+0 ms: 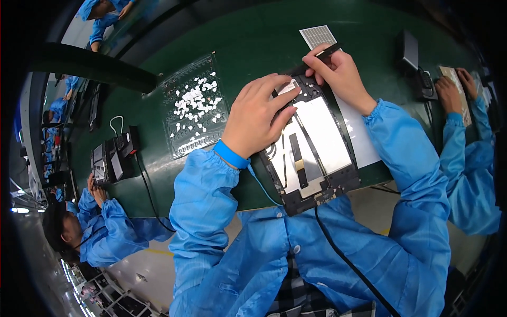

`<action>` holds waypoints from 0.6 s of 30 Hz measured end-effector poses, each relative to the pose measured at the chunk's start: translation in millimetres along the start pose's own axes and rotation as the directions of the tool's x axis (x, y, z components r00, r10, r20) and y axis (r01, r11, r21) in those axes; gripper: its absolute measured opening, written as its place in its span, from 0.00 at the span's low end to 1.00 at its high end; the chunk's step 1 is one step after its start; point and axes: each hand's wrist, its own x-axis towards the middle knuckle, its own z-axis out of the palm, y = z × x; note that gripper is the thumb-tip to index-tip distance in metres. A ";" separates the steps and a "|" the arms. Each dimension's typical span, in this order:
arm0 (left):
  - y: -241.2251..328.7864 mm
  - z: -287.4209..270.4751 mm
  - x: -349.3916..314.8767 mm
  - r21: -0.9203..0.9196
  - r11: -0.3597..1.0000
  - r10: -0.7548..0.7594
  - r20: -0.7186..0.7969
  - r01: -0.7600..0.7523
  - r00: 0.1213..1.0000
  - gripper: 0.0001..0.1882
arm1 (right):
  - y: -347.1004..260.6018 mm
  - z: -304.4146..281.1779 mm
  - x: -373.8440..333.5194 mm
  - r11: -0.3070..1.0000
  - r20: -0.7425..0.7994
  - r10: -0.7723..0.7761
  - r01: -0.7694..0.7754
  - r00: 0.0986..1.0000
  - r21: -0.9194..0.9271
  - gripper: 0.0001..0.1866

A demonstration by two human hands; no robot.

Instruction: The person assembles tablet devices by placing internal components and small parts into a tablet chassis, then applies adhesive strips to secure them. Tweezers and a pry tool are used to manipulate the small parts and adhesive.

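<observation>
An opened tablet point(330, 140) with silver panels and a black frame lies at the table's near edge, tilted to the left. My left hand point(256, 113) rests over its upper left part, fingers stretched out and thumb on the silver surface. A blue wrist strap point(231, 155) circles that wrist. Beyond the tablet's top edge, my right hand point(338, 71) is closed on a black pen-like tool point(331, 50). Its lower tip is hard to make out among the fingers and dark parts. A black cable point(343, 253) runs down from the tablet's near end, across my lap.
Left of the tablet, a clear tray point(182, 140) carries many small white pieces. A sheet of small labels point(318, 36) lies beyond my right hand, and white paper point(362, 140) beside the tablet. Co-workers sit left and right. A dark post point(95, 67) juts in at upper left.
</observation>
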 end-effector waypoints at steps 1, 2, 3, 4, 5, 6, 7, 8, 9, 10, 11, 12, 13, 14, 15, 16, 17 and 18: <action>-0.2 0.6 0.3 0.026 0.999 0.022 0.005 -0.022 1.000 0.18 | 0.4 -0.8 0.0 0.998 -0.029 -0.062 0.061 0.998 -0.008 0.11; -0.1 0.9 1.0 0.052 0.998 0.044 0.011 -0.044 0.999 0.17 | -0.2 -2.8 0.8 0.998 -0.027 -0.065 0.064 0.998 -0.011 0.11; 0.0 -0.2 0.5 0.055 0.998 0.041 0.007 -0.041 0.999 0.17 | -0.5 -3.2 2.0 0.999 -0.055 -0.044 0.045 0.997 0.018 0.11; 0.1 -1.2 0.2 0.075 0.995 0.060 0.041 -0.063 0.997 0.18 | -1.1 -3.7 3.0 0.999 -0.082 -0.023 0.027 0.996 0.048 0.10; -0.3 -2.7 -0.5 0.094 0.992 0.076 0.075 -0.083 0.994 0.18 | -2.2 -4.3 3.7 0.998 -0.073 -0.026 0.030 0.997 0.047 0.10; -0.5 -5.8 -2.0 0.100 0.992 0.065 0.067 -0.071 0.996 0.18 | -3.9 -4.3 4.4 0.997 -0.079 -0.054 0.058 0.995 0.053 0.10; -1.2 -9.6 -3.2 0.112 0.990 0.082 0.075 -0.090 0.994 0.19 | -6.0 -3.7 5.1 0.994 -0.083 -0.082 0.087 0.993 0.060 0.09; -2.7 -13.4 -5.1 0.125 0.986 0.098 0.083 -0.108 0.992 0.19 | -8.9 -1.5 4.3 0.994 -0.064 -0.087 0.091 0.994 0.062 0.09; -9.9 -18.1 -7.1 0.072 0.994 0.079 0.051 -0.083 0.996 0.19 | -12.5 -2.2 1.7 0.994 -0.058 -0.096 0.099 0.994 0.047 0.10; -16.4 -27.4 -8.1 0.096 0.993 0.072 -0.036 -0.068 0.997 0.18 | -16.4 -4.4 -2.1 0.994 -0.058 -0.104 0.106 0.993 0.031 0.10; -24.6 -38.9 -10.7 0.107 0.994 0.031 -0.136 -0.017 0.990 0.18 | -19.8 -10.8 -6.1 0.991 0.025 -0.118 0.119 0.993 -0.069 0.10; -32.0 -50.8 -14.3 0.113 0.993 -0.002 -0.231 0.029 0.973 0.17 | -22.1 -11.1 -7.4 0.989 0.034 -0.125 0.127 0.992 -0.076 0.10; -35.2 -60.7 -23.7 0.110 0.988 -0.074 -0.293 0.110 0.953 0.16 | -21.2 -7.8 -6.9 0.934 0.126 -0.291 0.311 0.948 -0.178 0.10; -38.4 -69.6 -32.8 0.100 0.977 -0.143 -0.354 0.189 0.924 0.15 | -22.6 -5.1 -6.9 0.834 0.231 -0.436 0.487 0.870 -0.258 0.10; -48.5 -73.7 -47.2 0.108 0.967 -0.173 -0.386 0.231 0.906 0.13 | -30.4 -0.1 -7.8 0.795 0.339 -0.400 0.507 0.852 -0.334 0.09; -56.6 -78.3 -59.2 0.110 0.964 -0.181 -0.401 0.243 0.898 0.13 | -35.6 2.5 -9.1 0.790 0.355 -0.404 0.518 0.843 -0.329 0.09; -64.3 -83.3 -71.1 0.161 0.942 -0.222 -0.361 0.295 0.906 0.13 | -39.6 4.6 -9.7 0.765 0.370 -0.397 0.526 0.840 -0.373 0.09; -70.3 -87.5 -81.0 0.209 0.917 -0.263 -0.321 0.339 0.910 0.13 | -44.1 4.1 -9.9 0.736 0.381 -0.387 0.530 0.840 -0.421 0.09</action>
